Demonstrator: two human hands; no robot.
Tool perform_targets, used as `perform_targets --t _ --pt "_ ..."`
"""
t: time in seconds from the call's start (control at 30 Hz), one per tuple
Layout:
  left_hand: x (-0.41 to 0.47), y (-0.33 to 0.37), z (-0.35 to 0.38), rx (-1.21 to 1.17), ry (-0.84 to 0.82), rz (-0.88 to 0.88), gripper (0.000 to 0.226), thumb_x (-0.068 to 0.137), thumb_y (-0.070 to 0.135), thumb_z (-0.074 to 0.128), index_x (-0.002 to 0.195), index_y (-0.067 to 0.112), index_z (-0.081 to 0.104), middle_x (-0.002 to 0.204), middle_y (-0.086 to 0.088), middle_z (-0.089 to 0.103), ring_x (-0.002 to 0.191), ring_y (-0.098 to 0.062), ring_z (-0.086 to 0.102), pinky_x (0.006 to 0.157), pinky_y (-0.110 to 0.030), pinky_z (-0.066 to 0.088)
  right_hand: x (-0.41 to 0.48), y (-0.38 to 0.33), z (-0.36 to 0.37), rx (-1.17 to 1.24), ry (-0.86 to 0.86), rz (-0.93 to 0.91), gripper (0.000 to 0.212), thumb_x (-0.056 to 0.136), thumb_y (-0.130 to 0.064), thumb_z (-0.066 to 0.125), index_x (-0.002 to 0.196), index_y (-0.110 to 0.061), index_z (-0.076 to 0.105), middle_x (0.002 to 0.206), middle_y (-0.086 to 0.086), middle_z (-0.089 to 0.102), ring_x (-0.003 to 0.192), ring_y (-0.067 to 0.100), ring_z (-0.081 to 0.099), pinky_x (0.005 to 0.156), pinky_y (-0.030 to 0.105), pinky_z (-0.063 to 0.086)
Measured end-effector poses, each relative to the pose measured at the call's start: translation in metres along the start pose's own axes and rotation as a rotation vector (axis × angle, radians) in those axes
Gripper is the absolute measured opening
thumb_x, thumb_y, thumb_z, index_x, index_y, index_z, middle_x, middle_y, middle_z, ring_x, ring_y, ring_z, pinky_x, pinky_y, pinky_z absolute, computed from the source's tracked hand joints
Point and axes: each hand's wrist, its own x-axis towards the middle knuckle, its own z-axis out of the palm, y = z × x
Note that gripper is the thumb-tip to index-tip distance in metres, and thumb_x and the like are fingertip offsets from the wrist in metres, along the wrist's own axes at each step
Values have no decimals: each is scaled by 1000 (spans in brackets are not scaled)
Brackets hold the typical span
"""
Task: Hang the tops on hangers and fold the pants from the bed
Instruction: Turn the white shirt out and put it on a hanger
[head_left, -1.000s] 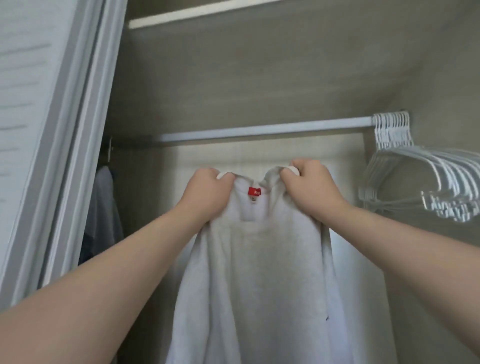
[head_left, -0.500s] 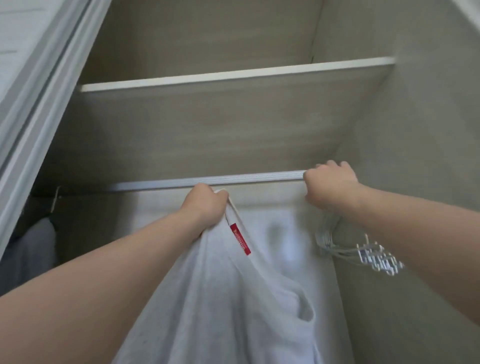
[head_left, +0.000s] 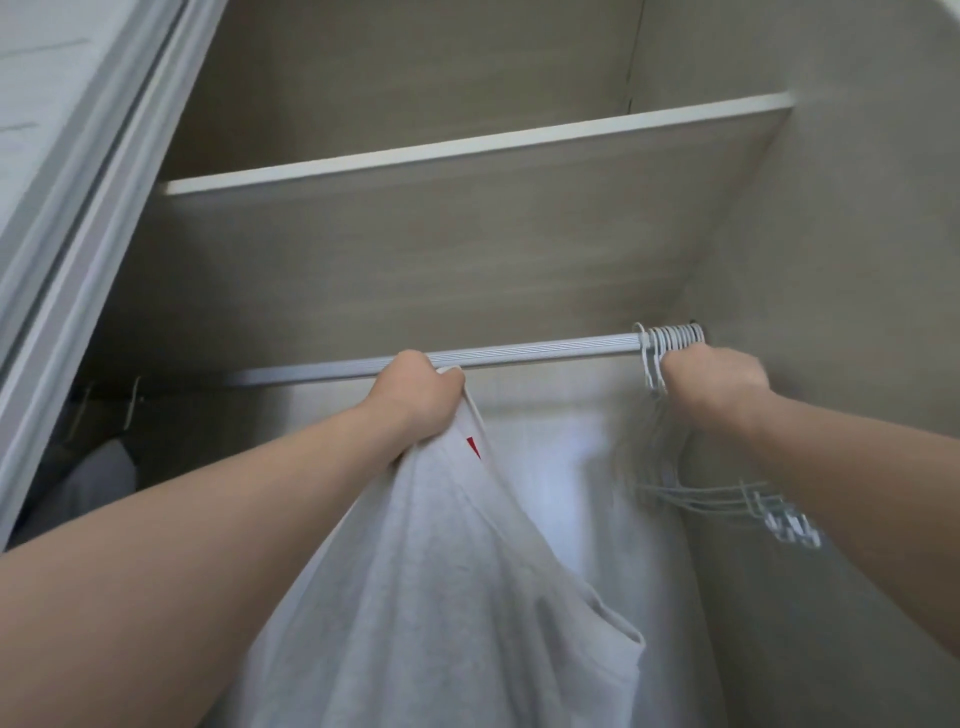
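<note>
A light grey top (head_left: 431, 582) with a red neck label hangs from my left hand (head_left: 415, 400), which grips its collar just below the closet rail (head_left: 519, 351). My right hand (head_left: 714, 384) is at the bunch of white hangers (head_left: 675, 338) hooked on the rail's right end, its fingers curled among the hanger necks. The hangers' lower bars (head_left: 727, 501) fan out below my right wrist. Which hanger the fingers hold is hidden behind the hand.
A wooden shelf (head_left: 467, 150) runs above the rail. The white sliding door frame (head_left: 98, 218) stands at the left. Dark and pale clothes (head_left: 98, 478) hang at the rail's left end. The closet's right wall (head_left: 857, 260) is close to my right arm.
My right hand let go of the collar and moved right along the rail to the hangers. The top now hangs from my left hand alone. My view tilted upward.
</note>
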Motion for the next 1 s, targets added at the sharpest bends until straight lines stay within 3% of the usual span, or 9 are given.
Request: perform_targets --t 0.1,0.23,0.3,0.37,0.43,0.5,0.6,0.8,1.0 --pt "-3 -4 -2 19 4 -10 30 98 30 49 80 6 54 77 -10 56 80 -33 55 65 -30 36 3 -5 0 168 76 44 25 93 -13 54 115 -12 64 119 11 65 107 33 66 72 32 43" --pt "-2 -7 -10 52 61 -14 31 98 29 49 89 1 60 99 -25 66 101 -40 64 63 -31 35 1 -25 -3 707 65 204 22 90 -21 57 104 -4 60 117 23 63 106 41 63 82 37 50" --pt "0 -6 -15 72 97 2 34 99 29 49 84 0 58 106 -29 66 104 -42 63 67 -31 35 -3 -40 0 1029 8 263 24 92 -21 52 99 1 59 102 26 64 89 39 66 68 35 54" --pt "1 -4 -22 92 129 12 39 99 28 50 69 3 49 86 -25 63 100 -42 63 66 -31 34 -11 -59 4 1346 -59 293 16 93 -17 45 83 -5 50 75 18 55 55 26 54 46 24 39" --pt "2 -2 -31 100 147 15 43 99 26 50 62 7 40 67 -19 50 93 -42 62 65 -32 31 -20 -77 12 1534 -88 286 16 91 -15 43 76 -15 37 64 8 40 46 17 36 45 19 26" --pt "3 -2 -42 126 169 22 43 98 24 49 60 8 36 62 -15 42 74 -37 52 63 -33 30 -27 -92 21 1605 -87 243 16 89 -16 45 77 -18 35 64 6 37 47 17 31 45 21 23" --pt "5 -6 -59 149 211 27 42 98 23 48 61 8 34 61 -7 35 60 -27 34 55 -36 26 -37 -110 26 1662 -81 222 17 92 -16 45 77 -19 37 61 5 40 46 18 32 42 22 26" --pt "-4 -23 -91 69 328 25 41 95 21 48 61 11 30 60 -5 31 58 -24 30 52 -35 26 -57 -134 15 1804 -204 131 28 104 -23 39 87 -14 60 58 5 38 40 16 31 39 18 23" --pt "-44 -14 -133 102 420 19 40 95 19 48 59 10 32 59 -3 32 54 -19 32 50 -32 24 -94 -135 -31 1893 -250 31 32 105 -18 38 84 -14 62 51 2 38 34 13 31 35 17 22"
